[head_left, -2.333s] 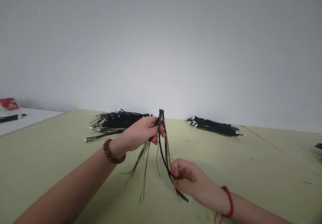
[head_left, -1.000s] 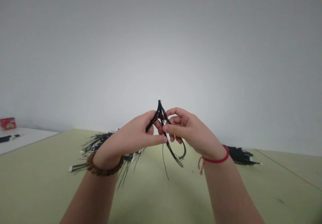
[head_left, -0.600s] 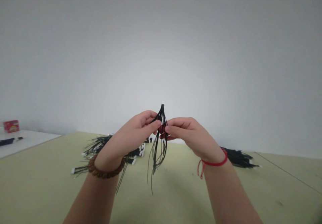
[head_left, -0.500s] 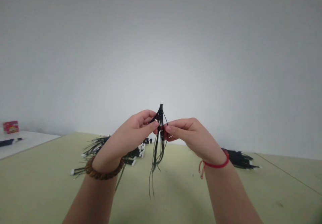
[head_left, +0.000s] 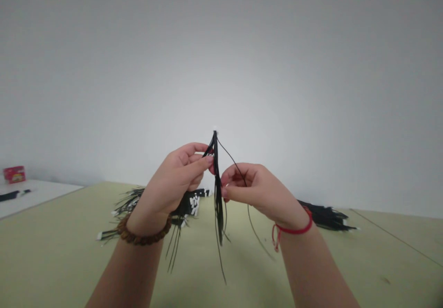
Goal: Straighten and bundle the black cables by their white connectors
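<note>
A bundle of thin black wires (head_left: 218, 206) hangs in front of me, gathered at its top into a small white connector (head_left: 215, 130). My left hand (head_left: 183, 172) pinches the bundle between thumb and fingers a little below that connector. Lower down, on the right side, my right hand (head_left: 251, 185) has its thumb and fingertips closed on wires of the same bundle. One single wire bows out to the right, passes by the right hand's fingers and trails below it. Several loose wire ends dangle under the left hand.
A pile of black wires with white connectors (head_left: 194, 205) lies on the pale green table (head_left: 249, 275) behind my left hand. Another black wire bundle (head_left: 328, 217) lies at right. On a white surface (head_left: 44, 190) at far left are a red box (head_left: 14, 174) and a dark strip.
The connector and my left hand have moved slightly up and left. My right hand is lower along the wires. One wire now bows out to the right, and several hang under the left hand.
</note>
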`<state>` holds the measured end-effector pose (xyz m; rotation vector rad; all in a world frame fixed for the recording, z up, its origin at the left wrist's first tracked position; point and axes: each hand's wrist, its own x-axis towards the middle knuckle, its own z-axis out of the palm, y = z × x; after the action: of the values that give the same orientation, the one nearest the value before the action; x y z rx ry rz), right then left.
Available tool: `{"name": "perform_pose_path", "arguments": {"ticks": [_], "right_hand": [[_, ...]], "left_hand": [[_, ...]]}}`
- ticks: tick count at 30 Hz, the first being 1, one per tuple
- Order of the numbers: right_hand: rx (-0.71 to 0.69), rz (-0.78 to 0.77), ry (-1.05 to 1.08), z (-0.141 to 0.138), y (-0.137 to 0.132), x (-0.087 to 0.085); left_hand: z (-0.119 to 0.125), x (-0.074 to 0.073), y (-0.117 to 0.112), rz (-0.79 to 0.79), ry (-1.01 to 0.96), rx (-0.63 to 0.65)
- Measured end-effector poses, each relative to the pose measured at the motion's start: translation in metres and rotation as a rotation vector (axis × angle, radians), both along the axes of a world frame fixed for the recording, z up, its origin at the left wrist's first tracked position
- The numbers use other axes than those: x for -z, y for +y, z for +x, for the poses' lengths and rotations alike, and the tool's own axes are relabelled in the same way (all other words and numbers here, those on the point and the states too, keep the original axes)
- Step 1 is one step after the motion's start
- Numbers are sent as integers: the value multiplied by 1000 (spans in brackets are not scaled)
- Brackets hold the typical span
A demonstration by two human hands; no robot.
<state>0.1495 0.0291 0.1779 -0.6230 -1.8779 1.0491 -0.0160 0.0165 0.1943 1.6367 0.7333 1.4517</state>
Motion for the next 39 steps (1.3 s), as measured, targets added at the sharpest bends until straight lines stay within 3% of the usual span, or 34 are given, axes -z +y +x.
{"name": "perform_pose_path", "arguments": {"ticks": [9, 17, 20, 26, 30, 32, 39], "right_hand": [[53, 98, 45, 0, -2, -4], [-13, 52, 83, -4, -1, 0], [17, 69, 95, -5, -2, -1], [227, 164, 97, -9, 0, -1], [240, 188, 72, -9, 1, -1], [206, 172, 70, -7, 0, -2], [20, 52, 138, -2, -2, -2]], "left_hand": [[1, 1, 2, 48, -2, -10], [2, 4, 5, 40, -6, 107], [4, 3, 4, 56, 24, 54], [3, 0, 2, 114, 83, -45], [5, 1, 4, 135, 140, -97], [4, 3, 5, 101, 119, -60], [-19, 6, 7, -15, -46, 290]]}}
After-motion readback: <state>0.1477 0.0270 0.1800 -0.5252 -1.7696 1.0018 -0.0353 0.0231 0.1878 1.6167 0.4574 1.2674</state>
